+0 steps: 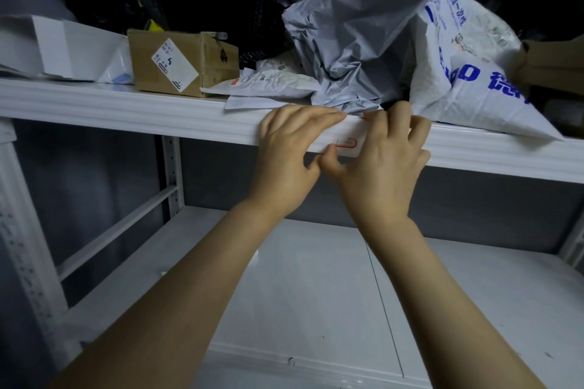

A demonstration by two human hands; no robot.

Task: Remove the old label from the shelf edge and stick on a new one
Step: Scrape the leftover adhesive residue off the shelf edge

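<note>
The label (346,143), white with a red outline, sits on the front of the shelf edge (142,114), between my two hands. My left hand (289,151) lies over the edge with its fingers (319,114) fairly straight and flat on top, thumb below at the label's left end. My right hand (387,164) covers the label's right part, fingers bent over the lip; I cannot tell whether it pinches the label or only presses. A grey bag (357,35) and a cardboard box (167,57) sit on the shelf above.
</note>
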